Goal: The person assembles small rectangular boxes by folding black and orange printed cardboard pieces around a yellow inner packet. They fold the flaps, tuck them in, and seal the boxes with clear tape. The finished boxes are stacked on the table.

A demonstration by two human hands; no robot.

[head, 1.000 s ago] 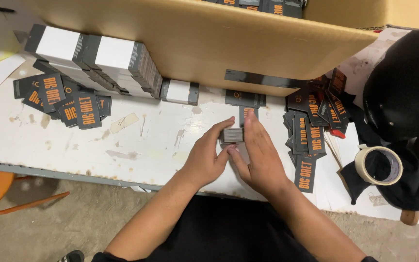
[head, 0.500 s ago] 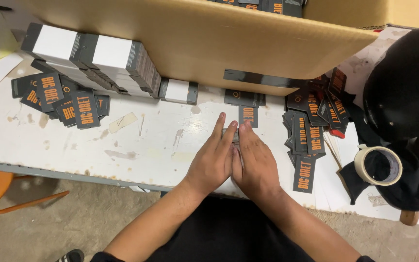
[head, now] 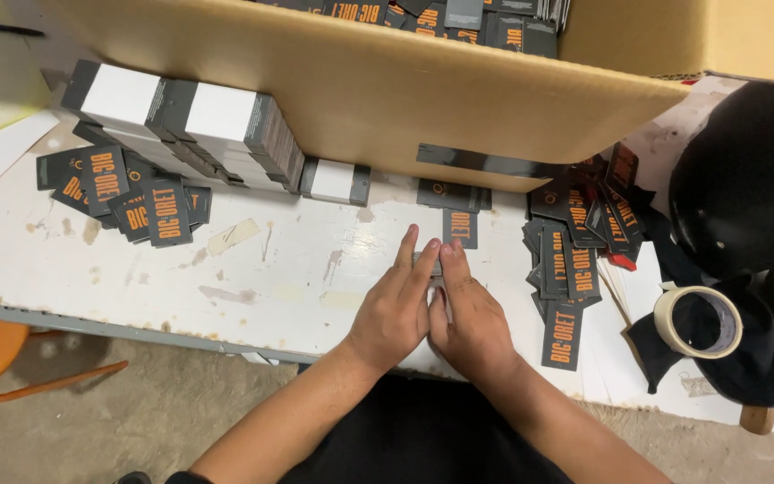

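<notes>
Both my hands sit mid-frame, left hand (head: 393, 314) and right hand (head: 469, 315) pressed flat together, clamping a small grey card stack (head: 429, 262) on the white table (head: 253, 287).

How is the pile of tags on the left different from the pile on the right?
The left pile of tags is smaller and lies fanned out; the right pile of tags is bigger, messier and reaches farther down the white table. Both are dark grey tags with orange print.
</notes>
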